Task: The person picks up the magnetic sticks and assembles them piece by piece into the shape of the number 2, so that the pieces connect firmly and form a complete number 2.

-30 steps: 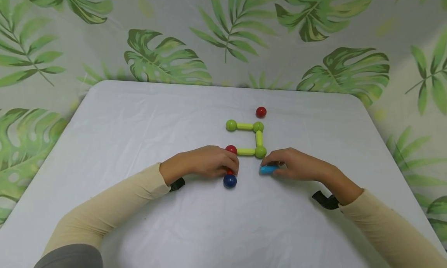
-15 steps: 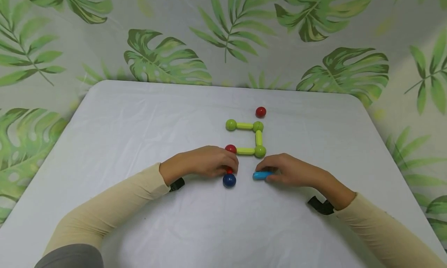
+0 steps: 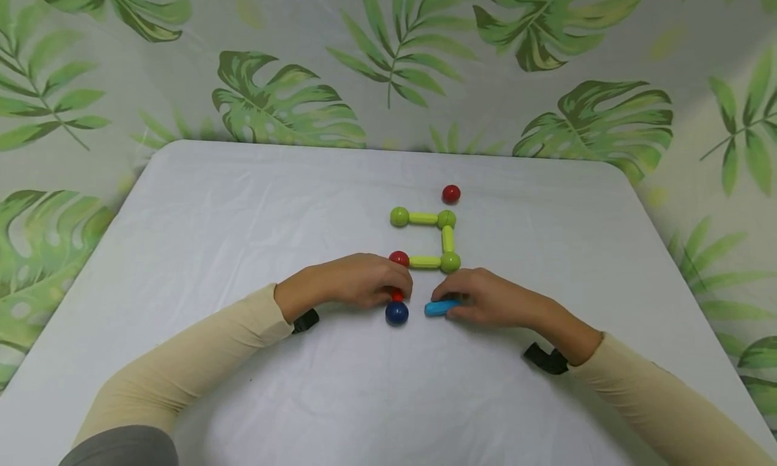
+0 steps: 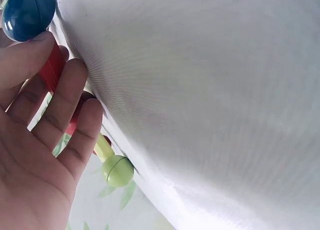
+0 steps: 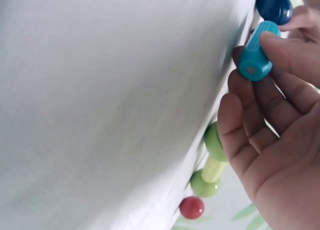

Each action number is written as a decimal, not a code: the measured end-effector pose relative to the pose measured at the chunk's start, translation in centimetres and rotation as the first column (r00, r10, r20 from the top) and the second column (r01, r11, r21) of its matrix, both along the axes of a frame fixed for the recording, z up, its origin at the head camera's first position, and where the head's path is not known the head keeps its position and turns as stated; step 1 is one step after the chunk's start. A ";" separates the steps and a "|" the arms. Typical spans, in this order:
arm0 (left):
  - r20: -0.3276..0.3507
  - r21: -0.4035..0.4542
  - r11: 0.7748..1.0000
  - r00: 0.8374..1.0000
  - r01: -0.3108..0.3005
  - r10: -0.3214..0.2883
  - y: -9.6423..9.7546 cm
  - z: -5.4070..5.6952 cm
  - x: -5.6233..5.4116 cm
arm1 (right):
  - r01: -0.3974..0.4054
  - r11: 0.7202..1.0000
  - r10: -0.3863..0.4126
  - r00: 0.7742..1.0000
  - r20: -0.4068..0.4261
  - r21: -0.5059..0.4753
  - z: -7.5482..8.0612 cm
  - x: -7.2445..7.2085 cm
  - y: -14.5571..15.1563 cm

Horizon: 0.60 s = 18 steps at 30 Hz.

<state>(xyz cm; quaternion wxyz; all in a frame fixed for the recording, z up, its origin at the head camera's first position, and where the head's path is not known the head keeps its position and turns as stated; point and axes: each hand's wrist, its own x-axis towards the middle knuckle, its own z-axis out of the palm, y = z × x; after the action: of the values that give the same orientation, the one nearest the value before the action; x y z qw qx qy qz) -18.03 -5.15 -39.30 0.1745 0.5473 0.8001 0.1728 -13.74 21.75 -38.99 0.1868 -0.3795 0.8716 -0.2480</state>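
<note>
My left hand (image 3: 371,280) grips a red toy building rod (image 4: 53,68), thumb on one side and fingers on the other. A dark blue ball (image 3: 397,313) sits at the rod's near end and a red ball (image 3: 398,258) at its far end. My right hand (image 3: 488,299) pinches a light blue rod (image 5: 257,53) between thumb and fingers, one end pointing left at the dark blue ball with a gap between them. A small round disc shows in that rod's other end. From the red ball, yellow-green rods (image 3: 425,261) and green balls (image 3: 450,261) form a bent chain.
Beyond the chain a loose red ball (image 3: 451,194) lies on the white-covered table (image 3: 273,203). A leaf-patterned cloth (image 3: 413,61) hangs behind the table's far edge. Black wrist straps (image 3: 546,359) show under both forearms.
My right hand has moved left and slightly nearer with the light blue rod, narrowing the gap to the dark blue ball. The left hand keeps its hold on the red rod.
</note>
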 end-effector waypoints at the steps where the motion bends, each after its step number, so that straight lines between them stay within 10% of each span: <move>1: -0.002 0.003 1.000 1.000 0.003 -0.003 0.0 0.0 0.0 | -0.002 1.000 0.002 1.000 0.005 0.000 0.0 0.0 -0.1; 18: -0.007 0.027 1.000 1.000 0.006 -0.006 -0.2 -0.4 0.0 | -0.037 0.999 0.037 0.999 0.000 -0.008 -0.1 0.2 -1.6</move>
<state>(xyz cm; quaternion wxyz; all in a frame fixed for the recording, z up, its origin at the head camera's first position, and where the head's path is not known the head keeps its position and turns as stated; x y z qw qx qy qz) -17.98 -5.35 -39.68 0.1647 0.5525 0.7967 0.1812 -13.51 20.11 -39.04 0.1900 -0.3960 0.8635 -0.2481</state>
